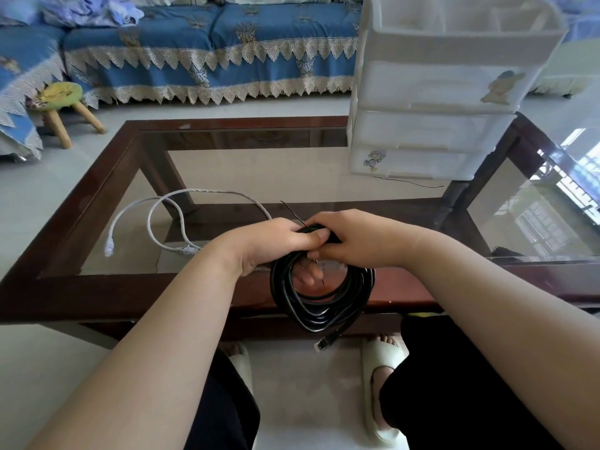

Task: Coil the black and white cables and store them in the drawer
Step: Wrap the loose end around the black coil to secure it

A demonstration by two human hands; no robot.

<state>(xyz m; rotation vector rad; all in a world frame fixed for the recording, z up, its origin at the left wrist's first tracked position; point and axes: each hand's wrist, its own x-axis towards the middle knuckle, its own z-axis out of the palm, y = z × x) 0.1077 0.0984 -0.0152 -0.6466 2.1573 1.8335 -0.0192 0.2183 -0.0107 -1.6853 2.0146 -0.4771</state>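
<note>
The black cable [321,306] hangs as a coil of several loops over the near edge of the table, its plug dangling below. My left hand [272,245] grips the top of the coil. My right hand [350,238] grips the same spot from the right, and a thin black tie wire pokes up between the two hands. The white cable [168,222] lies loose and uncoiled on the glass at the left, with both plugs showing. The white drawer unit [431,102] stands at the far right of the table, and all its drawers look closed.
A glass-topped table with a dark wood frame [107,297] carries everything. A thin black wire [409,182] lies in front of the drawer unit. A blue sofa [207,47] and a small stool [65,105] stand beyond. My knees and slippered feet are under the near edge.
</note>
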